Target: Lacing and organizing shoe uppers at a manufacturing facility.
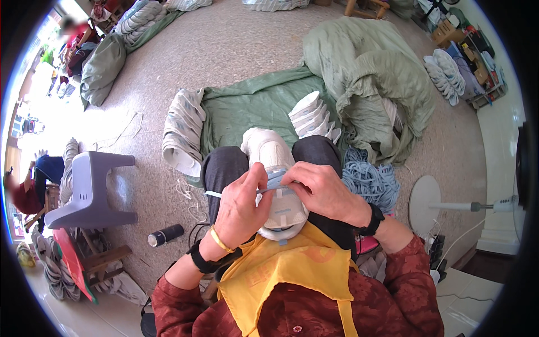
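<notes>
A white shoe (264, 147) rests on my lap between my knees, its toe pointing away from me and its opening towards me. Light blue-grey shoelace (275, 178) runs across the lacing area. My left hand (241, 202) is closed at the shoe's left side, pinching the lace; a pale end sticks out to the left past the hand. From the right, my right hand (325, 191) pinches the lace over the shoe's middle. The fingers partly hide the eyelets. A yellow apron (281, 269) lies under the heel.
Nested white shoes (183, 132) and another white stack (314, 118) flank a green cloth (241, 112). Blue laces (370, 182) lie heaped at right, beside a large green sack (376, 78) and a fan base (425, 202). Leftward are a purple stool (92, 188), a dark cylinder (166, 235) and other people.
</notes>
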Motion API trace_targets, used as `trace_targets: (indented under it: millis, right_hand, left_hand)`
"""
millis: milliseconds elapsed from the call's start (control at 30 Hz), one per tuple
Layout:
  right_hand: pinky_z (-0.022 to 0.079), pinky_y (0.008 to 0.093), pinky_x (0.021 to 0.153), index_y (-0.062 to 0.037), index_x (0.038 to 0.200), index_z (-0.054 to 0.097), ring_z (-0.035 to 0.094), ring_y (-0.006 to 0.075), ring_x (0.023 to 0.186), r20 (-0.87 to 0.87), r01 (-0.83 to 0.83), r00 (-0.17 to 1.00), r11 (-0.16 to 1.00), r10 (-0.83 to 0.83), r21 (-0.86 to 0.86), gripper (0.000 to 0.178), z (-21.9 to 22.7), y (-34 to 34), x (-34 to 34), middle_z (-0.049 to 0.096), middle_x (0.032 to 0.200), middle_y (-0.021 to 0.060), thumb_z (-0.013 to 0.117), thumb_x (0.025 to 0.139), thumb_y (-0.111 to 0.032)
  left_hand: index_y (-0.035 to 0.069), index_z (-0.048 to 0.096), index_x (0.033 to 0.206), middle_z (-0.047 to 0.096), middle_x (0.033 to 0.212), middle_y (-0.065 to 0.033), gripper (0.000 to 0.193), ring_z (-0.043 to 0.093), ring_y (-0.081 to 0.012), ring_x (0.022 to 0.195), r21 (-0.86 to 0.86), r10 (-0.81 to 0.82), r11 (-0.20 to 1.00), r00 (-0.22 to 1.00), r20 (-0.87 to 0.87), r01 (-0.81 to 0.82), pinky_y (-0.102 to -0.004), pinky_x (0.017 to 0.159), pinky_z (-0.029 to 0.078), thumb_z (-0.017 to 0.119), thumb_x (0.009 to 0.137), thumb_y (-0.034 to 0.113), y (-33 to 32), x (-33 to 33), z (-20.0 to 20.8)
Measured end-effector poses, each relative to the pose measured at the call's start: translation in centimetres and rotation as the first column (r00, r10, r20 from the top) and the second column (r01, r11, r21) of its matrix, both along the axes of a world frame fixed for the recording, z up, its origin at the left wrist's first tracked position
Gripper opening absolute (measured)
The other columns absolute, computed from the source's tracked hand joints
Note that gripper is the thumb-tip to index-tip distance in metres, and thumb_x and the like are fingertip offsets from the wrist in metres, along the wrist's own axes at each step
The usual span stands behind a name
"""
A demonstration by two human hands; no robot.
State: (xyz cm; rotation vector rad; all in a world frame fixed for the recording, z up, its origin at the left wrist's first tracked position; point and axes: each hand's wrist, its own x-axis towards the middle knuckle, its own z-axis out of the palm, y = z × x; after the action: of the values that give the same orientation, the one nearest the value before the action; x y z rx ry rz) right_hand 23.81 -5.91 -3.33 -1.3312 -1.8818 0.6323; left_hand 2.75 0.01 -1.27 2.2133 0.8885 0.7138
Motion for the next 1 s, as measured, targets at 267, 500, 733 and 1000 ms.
trace_targets:
  millis: [267,500,733,1000]
  right_hand:
    - [0.058,0.0402,0.07,-0.0009,0.099,0.071,0.071,0.0329,0.08,0.071,-0.012,0.997,0.995,0.004,0.102,0.018,0.4,0.0,-0.4,0.072,0.09,0.013,0.074,0.083,0.004]
    - [0.058,0.0435,0.075,-0.0019,0.107,0.07,0.072,0.0359,0.087,-0.051,-0.029,0.998,0.997,0.025,-0.077,0.02,1.4,0.2,-0.9,0.073,0.096,0.0148,0.072,0.087,0.0]
    - [0.054,0.036,0.068,-0.0006,0.102,0.074,0.07,0.0273,0.076,-0.11,-0.231,0.971,0.949,0.212,-0.215,0.016,1.7,2.4,-1.0,0.073,0.094,0.0131,0.074,0.086,-0.003]
    - [0.051,0.0291,0.062,-0.0018,0.1,0.077,0.066,0.0148,0.07,-0.15,-0.203,0.973,0.956,0.173,-0.21,0.015,1.7,2.3,-0.9,0.073,0.089,0.0071,0.076,0.086,-0.001]
  left_hand:
    - [0.002,0.052,0.088,0.054,0.067,-0.0022,0.026,0.047,-0.0067,0.056,-0.384,0.144,0.921,0.972,0.188,-0.063,-0.0267,0.051,0.04,0.078,0.085,-0.003,-0.1,-1.3,-1.2]
    - [0.003,0.052,0.086,0.057,0.07,-0.0031,0.026,0.048,-0.0101,0.056,-0.319,0.147,0.944,0.976,0.163,-0.089,-0.0275,0.051,0.04,0.077,0.083,-0.004,-0.8,-1.7,-0.4]
    - [0.003,0.052,0.086,0.059,0.072,-0.0034,0.026,0.054,-0.0113,0.058,-0.287,0.14,0.955,0.969,0.206,-0.077,-0.0272,0.051,0.04,0.077,0.083,-0.006,-0.9,-1.8,-0.3]
    - [0.002,0.052,0.086,0.07,0.084,-0.0062,0.027,0.062,-0.0053,0.075,-0.343,0.131,0.936,0.981,0.141,-0.075,-0.0234,0.062,0.053,0.077,0.085,-0.007,-1.0,-2.3,-0.2]
